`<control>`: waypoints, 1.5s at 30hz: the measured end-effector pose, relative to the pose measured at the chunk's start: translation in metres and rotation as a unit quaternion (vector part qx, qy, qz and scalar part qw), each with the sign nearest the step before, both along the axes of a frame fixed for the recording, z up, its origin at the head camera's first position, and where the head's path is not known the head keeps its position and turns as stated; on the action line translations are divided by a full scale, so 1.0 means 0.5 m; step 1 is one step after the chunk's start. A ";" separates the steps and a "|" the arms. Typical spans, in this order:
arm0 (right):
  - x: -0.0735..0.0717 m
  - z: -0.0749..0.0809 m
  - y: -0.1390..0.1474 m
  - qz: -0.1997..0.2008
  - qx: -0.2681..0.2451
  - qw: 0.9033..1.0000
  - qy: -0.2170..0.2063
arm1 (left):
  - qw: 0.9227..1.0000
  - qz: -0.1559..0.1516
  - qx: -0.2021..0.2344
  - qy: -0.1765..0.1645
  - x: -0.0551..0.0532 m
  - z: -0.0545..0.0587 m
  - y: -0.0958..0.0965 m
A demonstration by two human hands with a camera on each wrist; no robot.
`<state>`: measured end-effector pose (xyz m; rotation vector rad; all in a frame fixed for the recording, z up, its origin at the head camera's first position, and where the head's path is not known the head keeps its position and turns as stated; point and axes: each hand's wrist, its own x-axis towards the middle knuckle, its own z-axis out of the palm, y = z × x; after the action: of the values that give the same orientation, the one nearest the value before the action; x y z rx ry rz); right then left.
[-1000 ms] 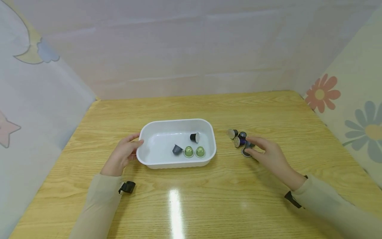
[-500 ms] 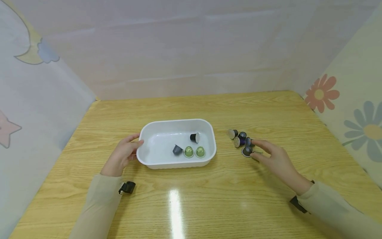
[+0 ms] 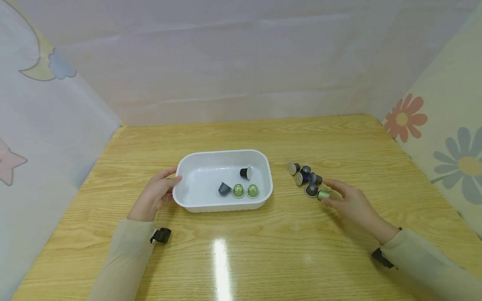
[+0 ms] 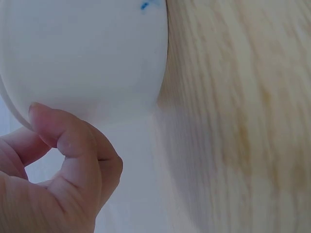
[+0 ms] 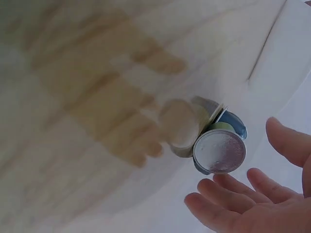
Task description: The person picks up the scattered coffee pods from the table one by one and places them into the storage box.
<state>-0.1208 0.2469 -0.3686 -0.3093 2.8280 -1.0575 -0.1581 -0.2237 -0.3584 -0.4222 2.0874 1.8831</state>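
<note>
My left hand [image 3: 152, 194] pinches the left end of a white plastic tray [image 3: 199, 207], with the thumb [image 4: 63, 128] at the rim in the left wrist view. In the tray lie two green coffee capsules [image 3: 238, 191], a dark grey capsule [image 3: 224, 189] and a black capsule [image 3: 244, 173] on its side. My right hand [image 3: 350, 205] is beside a cluster of capsules, fingers relaxed and apart. Nearest its fingertips are a green capsule [image 3: 323, 195] and a grey capsule [image 3: 316, 179]. In the right wrist view a silver capsule lid [image 5: 220, 151] faces the spread fingers.
The cluster also includes a dark capsule [image 3: 311, 190], a purple capsule [image 3: 300, 179] and a black capsule with a pale lid [image 3: 293, 168]. All stand or lie on the wooden table [image 3: 241, 242], right of the tray. Patterned cloth [image 3: 241, 62] rises behind the table.
My right hand has drawn back rightward from the cluster, uncovering the green capsule. The grey capsule by its fingertips has tipped onto its side. My left hand and the tray stay put.
</note>
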 end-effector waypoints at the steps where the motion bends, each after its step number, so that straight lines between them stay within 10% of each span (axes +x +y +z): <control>1: -0.002 -0.001 0.002 0.004 0.000 1.000 -0.008 | 1.000 0.001 0.001 0.000 0.000 0.000 0.000; 16: -0.024 -0.027 0.003 0.039 0.081 0.996 0.024 | 1.000 0.008 -0.010 -0.013 -0.003 0.005 0.004; 45: -0.020 0.076 -0.079 0.014 -0.036 0.999 0.019 | 1.000 -0.004 -0.008 0.003 0.000 0.000 0.001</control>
<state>-0.1306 0.2074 -0.3306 -0.3798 2.8137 -1.1626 -0.1578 -0.2230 -0.3582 -0.4128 2.1048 1.8672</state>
